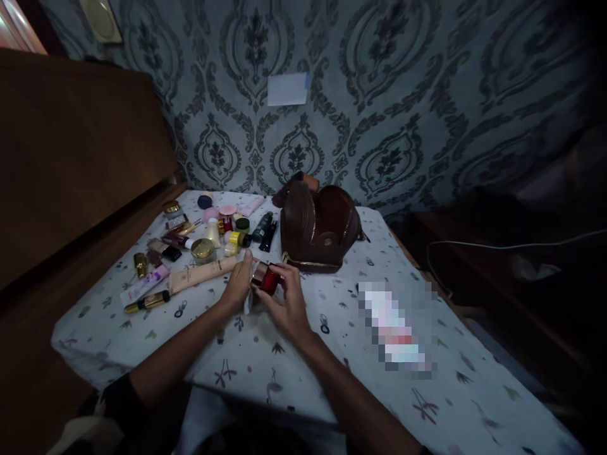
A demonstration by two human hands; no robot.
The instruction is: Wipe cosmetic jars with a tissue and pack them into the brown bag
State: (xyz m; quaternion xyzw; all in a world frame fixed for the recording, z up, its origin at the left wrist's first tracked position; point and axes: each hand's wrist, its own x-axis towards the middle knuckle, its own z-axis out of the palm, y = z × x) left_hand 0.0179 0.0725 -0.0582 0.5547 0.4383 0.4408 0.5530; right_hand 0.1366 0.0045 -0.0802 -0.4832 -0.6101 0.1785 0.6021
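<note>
Both hands meet over the middle of a table covered with a white patterned cloth (332,354). My right hand (287,303) grips a small red jar (269,280). My left hand (238,284) holds the jar's rose-gold lid end from the left side. The jar is tilted, just above the cloth. A brown leather bag (317,227) stands upright right behind the hands, its flap open at the top.
Several cosmetics lie at the far left: a beige tube (202,273), a gold-lidded jar (203,250), a gold mascara (148,302), dark green bottles (263,229), a pink puff (227,209). A blurred patch (397,328) covers something right. A wooden headboard (71,151) stands left; patterned wall behind.
</note>
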